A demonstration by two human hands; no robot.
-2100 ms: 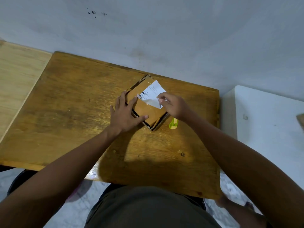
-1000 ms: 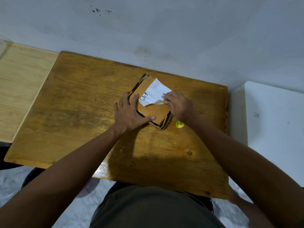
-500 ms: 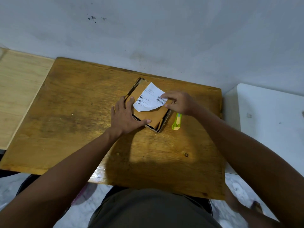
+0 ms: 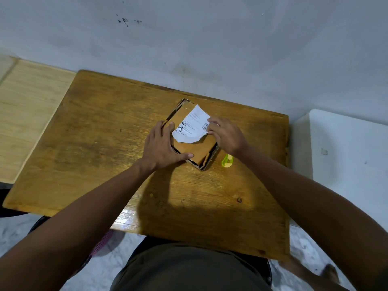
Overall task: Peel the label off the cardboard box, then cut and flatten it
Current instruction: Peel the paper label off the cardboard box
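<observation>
A small brown cardboard box (image 4: pixel 194 147) lies on the wooden table (image 4: pixel 100 143), turned diagonally. A white printed label (image 4: pixel 191 128) with a torn lower edge sits on its top face. My left hand (image 4: pixel 162 147) presses flat on the box's left side, fingers spread, thumb along the near edge. My right hand (image 4: pixel 225 135) pinches the label's right edge by the barcode. A yellow-green cutter (image 4: pixel 227 160) lies on the table just right of the box, partly under my right wrist.
A grey wall rises right behind the table. A lighter wooden surface (image 4: pixel 25 114) adjoins on the left, and a white surface (image 4: pixel 344 156) stands to the right. My lap and the floor show below the near table edge.
The label's lower part has come away from the box and more of its printed face shows. My right hand shifted from the label's lower corner to its right edge. The left hand stays pressed down.
</observation>
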